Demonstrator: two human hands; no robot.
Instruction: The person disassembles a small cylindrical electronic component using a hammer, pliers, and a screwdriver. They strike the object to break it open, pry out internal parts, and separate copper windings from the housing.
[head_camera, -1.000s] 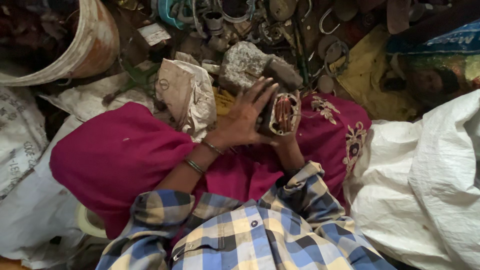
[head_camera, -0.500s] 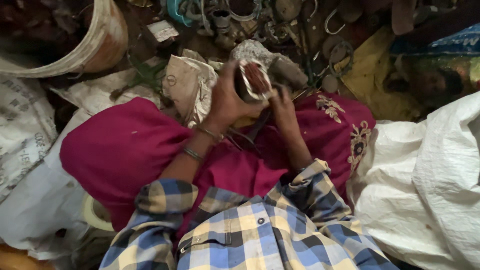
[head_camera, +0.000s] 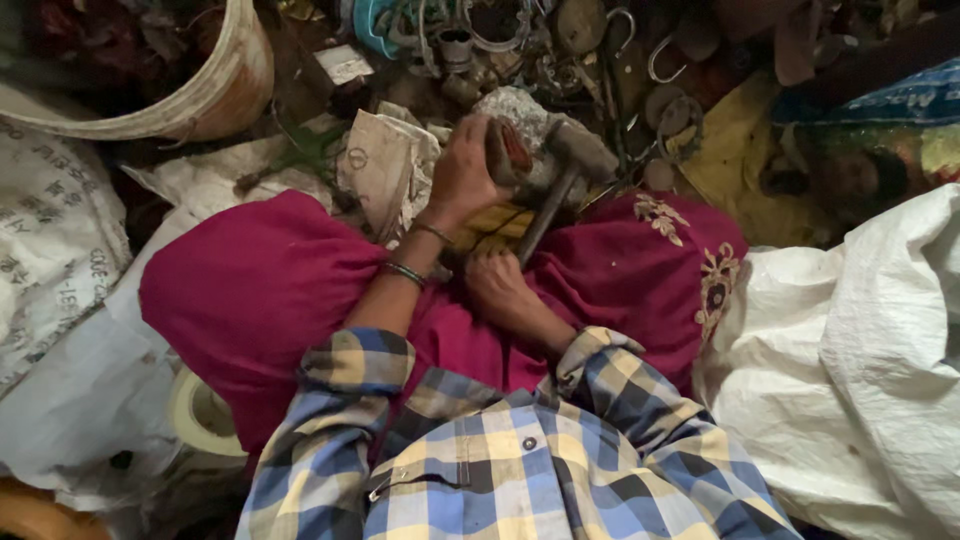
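Above magenta cloth (head_camera: 260, 290), left hand (head_camera: 462, 175) gripping metal part (head_camera: 508, 152)

Left hand (head_camera: 462, 175): reaching forward, forearm extending, fingers curling closed in a grip, two bangles sitting at the wrist. Right hand (head_camera: 500, 285): lying lower, seemingly clenching, fingertips partly hidden, checked sleeve covering the forearm.

A worn pale bucket (head_camera: 215, 95) sits far left, beside a printed white sack (head_camera: 50, 240). A magenta cloth (head_camera: 260, 290) with gold embroidery spreads across the middle. Metal hooks and rings (head_camera: 650, 60) litter the far ground. A large white sack (head_camera: 850, 380) fills the right; a tape roll (head_camera: 200, 415) lies near left.
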